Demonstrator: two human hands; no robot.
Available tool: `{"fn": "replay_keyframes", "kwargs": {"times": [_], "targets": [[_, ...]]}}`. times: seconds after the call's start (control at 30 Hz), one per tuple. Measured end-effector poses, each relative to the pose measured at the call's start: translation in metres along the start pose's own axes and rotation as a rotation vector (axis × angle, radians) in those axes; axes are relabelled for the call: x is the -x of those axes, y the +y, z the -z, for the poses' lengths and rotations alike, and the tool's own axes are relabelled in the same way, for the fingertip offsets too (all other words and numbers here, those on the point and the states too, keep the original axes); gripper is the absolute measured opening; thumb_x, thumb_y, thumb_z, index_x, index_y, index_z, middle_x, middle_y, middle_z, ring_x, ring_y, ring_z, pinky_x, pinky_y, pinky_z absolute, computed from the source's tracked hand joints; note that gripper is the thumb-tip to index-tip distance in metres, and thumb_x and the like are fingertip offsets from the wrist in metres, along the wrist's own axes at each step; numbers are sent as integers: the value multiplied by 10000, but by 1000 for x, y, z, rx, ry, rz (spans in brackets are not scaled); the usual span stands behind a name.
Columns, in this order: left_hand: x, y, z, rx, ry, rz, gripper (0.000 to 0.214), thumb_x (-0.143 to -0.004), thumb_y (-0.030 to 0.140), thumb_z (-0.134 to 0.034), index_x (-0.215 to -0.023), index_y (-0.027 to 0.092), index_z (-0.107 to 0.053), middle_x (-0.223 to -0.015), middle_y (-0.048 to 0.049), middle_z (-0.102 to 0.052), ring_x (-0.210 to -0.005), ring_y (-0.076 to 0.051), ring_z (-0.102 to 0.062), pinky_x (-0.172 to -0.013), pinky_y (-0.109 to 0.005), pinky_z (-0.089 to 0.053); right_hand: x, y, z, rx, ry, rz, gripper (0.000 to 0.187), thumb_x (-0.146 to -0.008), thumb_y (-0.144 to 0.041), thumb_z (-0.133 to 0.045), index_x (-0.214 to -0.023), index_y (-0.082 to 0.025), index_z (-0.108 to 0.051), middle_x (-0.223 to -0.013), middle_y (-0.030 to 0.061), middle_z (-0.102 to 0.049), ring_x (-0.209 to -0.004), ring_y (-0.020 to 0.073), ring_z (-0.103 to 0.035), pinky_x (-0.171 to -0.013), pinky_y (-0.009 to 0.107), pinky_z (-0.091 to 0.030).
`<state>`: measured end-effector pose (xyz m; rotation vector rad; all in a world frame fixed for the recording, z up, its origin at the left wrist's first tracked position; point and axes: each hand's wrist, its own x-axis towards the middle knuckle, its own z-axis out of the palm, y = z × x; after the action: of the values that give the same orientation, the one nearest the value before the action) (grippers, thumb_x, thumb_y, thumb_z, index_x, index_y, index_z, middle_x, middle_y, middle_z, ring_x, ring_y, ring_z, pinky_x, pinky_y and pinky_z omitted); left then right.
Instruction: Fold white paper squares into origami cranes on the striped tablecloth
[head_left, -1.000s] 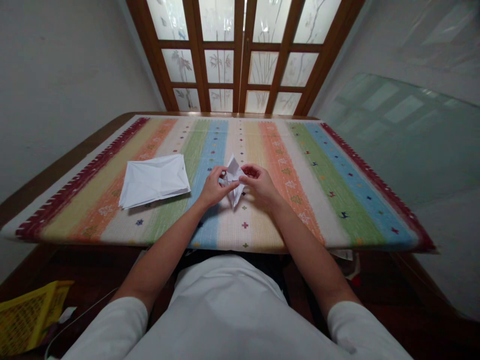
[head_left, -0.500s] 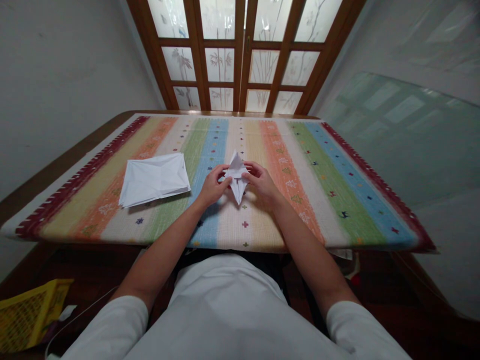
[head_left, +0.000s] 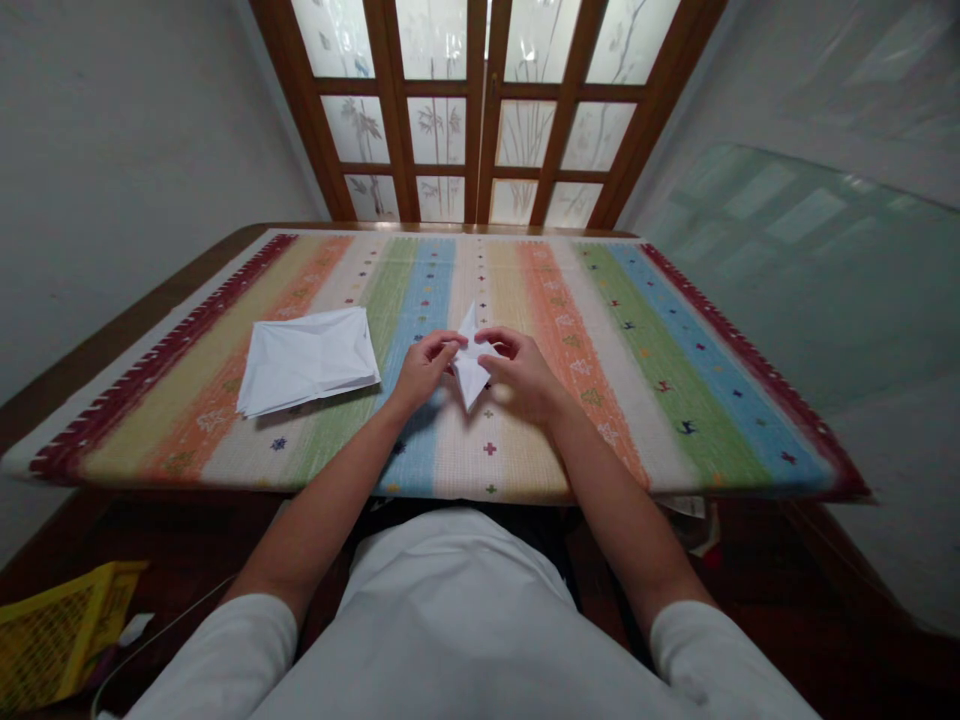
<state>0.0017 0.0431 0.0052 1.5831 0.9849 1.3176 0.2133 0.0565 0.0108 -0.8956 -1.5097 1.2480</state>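
Observation:
Between my hands, at the middle of the table, is a folded white paper (head_left: 471, 380) in a pointed, diamond-like origami shape. One tip points away from me and the other toward me. My left hand (head_left: 427, 368) pinches its left edge with thumb and fingers. On the right edge, my right hand (head_left: 519, 366) has its thumb and curled fingers closed on the paper. The fingers partly cover the shape's middle. To the left lies a stack of white paper sheets (head_left: 309, 362) with crease lines, apart from both hands.
A striped, patterned cloth (head_left: 600, 440) covers the table. Beyond its far edge stand wooden doors with frosted panes (head_left: 480, 150). A glass sheet (head_left: 810, 270) leans at the right wall. On the floor at lower left is a yellow plastic basket (head_left: 60, 630).
The folded paper's near part now looks like a smooth, wider flap instead of two narrow split points. My fingers have shifted slightly on it; the paper stack stays put.

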Motion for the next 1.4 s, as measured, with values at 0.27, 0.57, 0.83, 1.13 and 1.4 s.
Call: {"fn": "replay_keyframes", "kwargs": {"times": [0.27,0.57,0.83,1.13,1.4], "targets": [[1,2,-1,-7,-74,2,473,-768,362,-888,-1193,216,-742,-1312,-123,-734,-1076,-235,-724,-748,-262,-596,2,1,1,-34,-62,10,650,-680,-284,-873,-1313,-285,-725,-1068,39,-753,-966,241,-700,-832,358,-587],[1,1,-1,-3,-34,-64,448,-758,390,-925,-1142,232,-757,-1293,-100,-705,-1063,-203,-706,-776,-250,-601,-3,1,7,74,-41,52,295,-737,-373,-875,-982,-226,-800,-982,47,-744,-870,216,-651,-805,358,-544],[3,1,0,-308,-64,-148,346,-887,389,-827,-1178,231,-727,-1219,-83,-689,-908,-173,-677,-692,-253,-559,-4,-1,10,356,125,376,193,-851,-431,-863,-894,-261,-782,-1061,79,-615,-1050,282,-603,-942,448,-539],[4,-2,3,-451,-57,-392,418,-926,523,-805,-1212,239,-696,-1396,-131,-576,-1219,-247,-620,-837,-317,-612,-1,-1,4,482,87,526,412,-1021,-635,-623,-970,-239,-726,-1142,112,-718,-1026,256,-689,-867,405,-595],[3,-3,3,-309,39,-310,350,-969,549,-747,-1012,202,-739,-1323,-119,-602,-1027,-192,-665,-726,-264,-618,-1,1,-2,141,100,220,531,-927,-764,-665,-933,-239,-747,-1318,109,-682,-1078,245,-674,-825,351,-591]]}}
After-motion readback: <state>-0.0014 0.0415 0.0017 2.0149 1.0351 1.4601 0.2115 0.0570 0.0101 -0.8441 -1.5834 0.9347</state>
